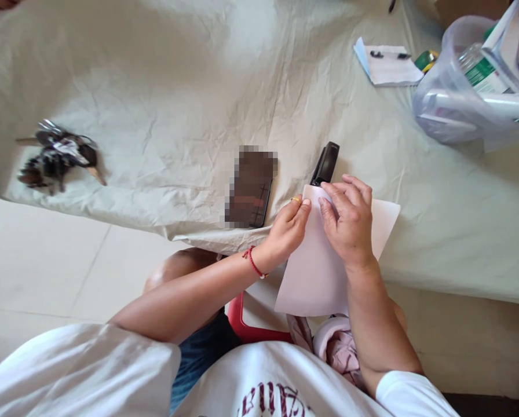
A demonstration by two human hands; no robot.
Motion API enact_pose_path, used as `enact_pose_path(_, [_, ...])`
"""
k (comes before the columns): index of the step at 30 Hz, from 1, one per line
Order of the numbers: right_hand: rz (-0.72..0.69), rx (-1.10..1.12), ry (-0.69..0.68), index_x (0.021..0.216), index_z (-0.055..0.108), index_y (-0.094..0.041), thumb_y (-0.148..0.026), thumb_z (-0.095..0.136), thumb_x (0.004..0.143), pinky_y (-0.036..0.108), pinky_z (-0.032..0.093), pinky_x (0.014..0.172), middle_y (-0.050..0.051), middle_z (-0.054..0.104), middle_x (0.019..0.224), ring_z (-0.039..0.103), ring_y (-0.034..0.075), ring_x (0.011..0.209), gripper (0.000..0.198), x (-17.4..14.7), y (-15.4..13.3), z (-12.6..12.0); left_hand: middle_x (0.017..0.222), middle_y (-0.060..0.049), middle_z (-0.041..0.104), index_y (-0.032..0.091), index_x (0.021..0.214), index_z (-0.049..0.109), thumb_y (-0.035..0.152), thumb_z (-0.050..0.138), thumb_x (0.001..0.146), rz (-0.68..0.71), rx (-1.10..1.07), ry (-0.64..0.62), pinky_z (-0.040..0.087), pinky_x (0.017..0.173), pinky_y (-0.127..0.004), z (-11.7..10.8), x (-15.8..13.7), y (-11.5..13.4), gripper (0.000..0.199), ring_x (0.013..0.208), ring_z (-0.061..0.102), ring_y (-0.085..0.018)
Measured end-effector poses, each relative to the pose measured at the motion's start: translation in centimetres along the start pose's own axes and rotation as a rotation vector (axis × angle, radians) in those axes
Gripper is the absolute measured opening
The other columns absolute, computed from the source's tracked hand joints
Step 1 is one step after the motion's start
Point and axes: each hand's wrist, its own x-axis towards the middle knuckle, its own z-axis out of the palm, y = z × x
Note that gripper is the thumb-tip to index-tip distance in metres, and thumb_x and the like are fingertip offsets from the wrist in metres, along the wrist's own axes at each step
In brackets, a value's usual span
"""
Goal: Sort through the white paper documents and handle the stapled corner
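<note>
My left hand (291,227) pinches the upper left corner of a white sheet of paper (314,269) between thumb and fingers. Over the upper part of the sheet is my right hand (350,219), its fingers bent and apart, with thumb and index fingertip at the paper's top edge. Just beyond that edge a black stapler (328,163) lies on the cloth, its near end close to or under the paper; the exact contact is hidden. The sheet's lower part hangs past the table edge towards my lap.
A dark phone (253,188), partly blurred, lies left of my hands on the cloth-covered table (176,116). Keys (62,155) are bunched far left. A notepad (392,65), a tape measure (427,61) and a clear plastic bin (435,116) with a bottle stand back right.
</note>
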Motion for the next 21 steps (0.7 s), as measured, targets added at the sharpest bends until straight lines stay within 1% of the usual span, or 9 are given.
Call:
enact_pose_path(2, [-0.020, -0.001, 0.016, 0.135, 0.079, -0.023, -0.034, 0.055, 0.113, 0.052, 0.056, 0.121, 0.012, 0.077, 0.123, 0.062, 0.030, 0.140, 0.034, 0.0, -0.1, 0.1, 0.085, -0.001, 0.056, 0.024, 0.082, 0.055, 0.046, 0.061, 0.110, 0.015, 0.004, -0.017, 0.048, 0.082, -0.034, 0.0, 0.1, 0.0, 0.036, 0.080, 0.050, -0.018])
enact_pose_path(4, [-0.031, 0.005, 0.016, 0.142, 0.076, -0.023, -0.033, 0.055, 0.113, 0.052, 0.055, 0.123, 0.014, 0.076, 0.129, 0.061, 0.030, 0.141, 0.037, 0.0, -0.4, 0.2, 0.086, -0.002, 0.058, 0.023, 0.084, 0.058, 0.041, 0.061, 0.110, 0.033, -0.010, -0.028, 0.049, 0.084, -0.033, -0.1, 0.4, -0.2, 0.032, 0.083, 0.052, -0.018])
enact_pose_path(6, [-0.031, 0.019, -0.013, 0.146, 0.074, -0.023, -0.032, 0.054, 0.113, 0.053, 0.053, 0.125, 0.014, 0.075, 0.134, 0.060, 0.030, 0.143, 0.040, 0.0, -0.7, 0.3, 0.089, -0.002, 0.062, 0.022, 0.086, 0.061, 0.039, 0.061, 0.109, 0.048, -0.041, -0.044, 0.050, 0.087, -0.032, 0.0, 0.6, -0.5, 0.029, 0.087, 0.055, -0.018])
enact_pose_path(8, [-0.036, 0.030, -0.034, 0.145, 0.074, -0.022, -0.031, 0.053, 0.113, 0.053, 0.053, 0.125, 0.014, 0.076, 0.132, 0.060, 0.030, 0.144, 0.039, 0.0, -0.9, 0.3, 0.090, -0.002, 0.063, 0.022, 0.086, 0.062, 0.040, 0.061, 0.108, 0.045, -0.089, -0.058, 0.051, 0.088, -0.031, 0.0, 0.7, -0.8, 0.028, 0.088, 0.056, -0.018])
enact_pose_path(10, [-0.048, 0.017, -0.026, 0.144, 0.075, -0.022, -0.030, 0.054, 0.113, 0.051, 0.054, 0.124, 0.013, 0.076, 0.131, 0.061, 0.030, 0.143, 0.037, 0.0, -1.0, 0.4, 0.091, -0.002, 0.062, 0.022, 0.087, 0.062, 0.042, 0.062, 0.107, 0.027, -0.137, -0.065, 0.051, 0.088, -0.031, 0.1, 0.7, -1.0, 0.028, 0.088, 0.056, -0.018])
enact_pose_path(12, [-0.056, 0.000, -0.008, 0.146, 0.074, -0.022, -0.030, 0.055, 0.113, 0.051, 0.055, 0.125, 0.013, 0.076, 0.134, 0.062, 0.029, 0.142, 0.038, -0.1, -1.2, 0.4, 0.092, -0.002, 0.062, 0.023, 0.087, 0.061, 0.043, 0.062, 0.107, 0.022, -0.163, -0.069, 0.051, 0.088, -0.031, 0.2, 0.7, -1.0, 0.029, 0.088, 0.055, -0.018])
enact_pose_path(14, [-0.062, 0.000, -0.002, 0.147, 0.074, -0.022, -0.028, 0.054, 0.114, 0.050, 0.055, 0.125, 0.013, 0.076, 0.136, 0.062, 0.029, 0.143, 0.039, -0.1, -1.3, 0.5, 0.091, -0.002, 0.061, 0.023, 0.085, 0.059, 0.045, 0.062, 0.107, 0.036, -0.159, -0.077, 0.050, 0.088, -0.031, 0.2, 0.6, -0.9, 0.032, 0.087, 0.054, -0.017])
enact_pose_path(17, [-0.071, 0.012, 0.002, 0.143, 0.075, -0.020, -0.026, 0.054, 0.113, 0.049, 0.056, 0.124, 0.012, 0.077, 0.133, 0.062, 0.029, 0.143, 0.037, -0.2, -1.4, 0.5, 0.087, -0.001, 0.058, 0.022, 0.082, 0.055, 0.048, 0.062, 0.108, 0.063, -0.129, -0.084, 0.050, 0.085, -0.030, 0.1, 0.5, -0.6, 0.037, 0.084, 0.052, -0.017])
enact_pose_path(21, [-0.062, 0.017, -0.004, 0.143, 0.075, -0.021, -0.026, 0.055, 0.113, 0.050, 0.056, 0.124, 0.012, 0.077, 0.132, 0.062, 0.029, 0.143, 0.037, -0.2, -1.4, 0.5, 0.086, -0.001, 0.057, 0.022, 0.083, 0.056, 0.046, 0.061, 0.110, 0.069, -0.110, -0.080, 0.049, 0.084, -0.030, 0.0, 0.4, -0.4, 0.036, 0.083, 0.051, -0.016])
